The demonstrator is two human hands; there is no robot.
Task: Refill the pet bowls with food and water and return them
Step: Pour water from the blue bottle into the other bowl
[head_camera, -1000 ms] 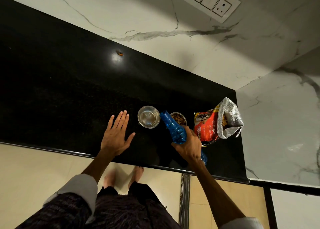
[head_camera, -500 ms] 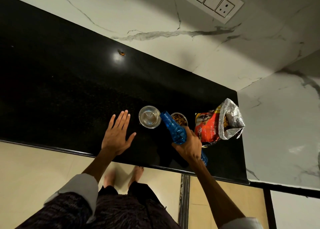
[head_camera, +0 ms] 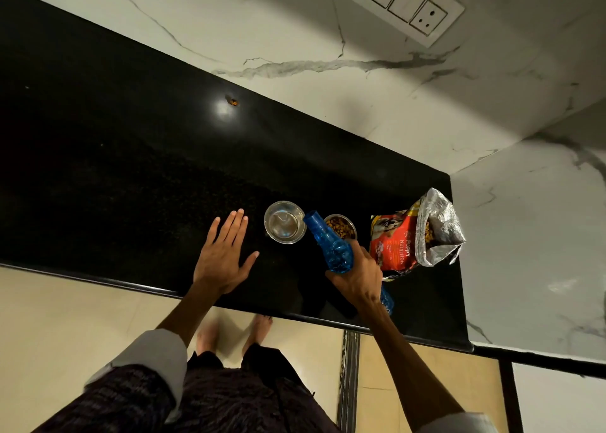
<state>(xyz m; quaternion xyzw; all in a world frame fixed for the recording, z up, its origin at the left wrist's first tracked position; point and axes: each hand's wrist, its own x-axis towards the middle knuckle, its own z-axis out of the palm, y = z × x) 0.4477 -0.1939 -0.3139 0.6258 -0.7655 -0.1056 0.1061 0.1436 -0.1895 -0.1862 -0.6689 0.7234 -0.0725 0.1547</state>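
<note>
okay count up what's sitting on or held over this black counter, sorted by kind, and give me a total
Steel bowls: 2, the water bowl and the kibble bowl
Blue plastic bottles: 1, the bottle, held tilted by the right hand
Puppy food bags: 1, the open bag
Small orange bits near the wall: 1, the speck, too small to identify
Total: 5

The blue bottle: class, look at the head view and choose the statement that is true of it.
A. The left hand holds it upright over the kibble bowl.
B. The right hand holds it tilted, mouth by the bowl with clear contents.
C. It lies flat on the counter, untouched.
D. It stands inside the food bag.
B: the right hand grips the blue bottle, tilted with its mouth at the rim of the bowl with clear contents.
</note>
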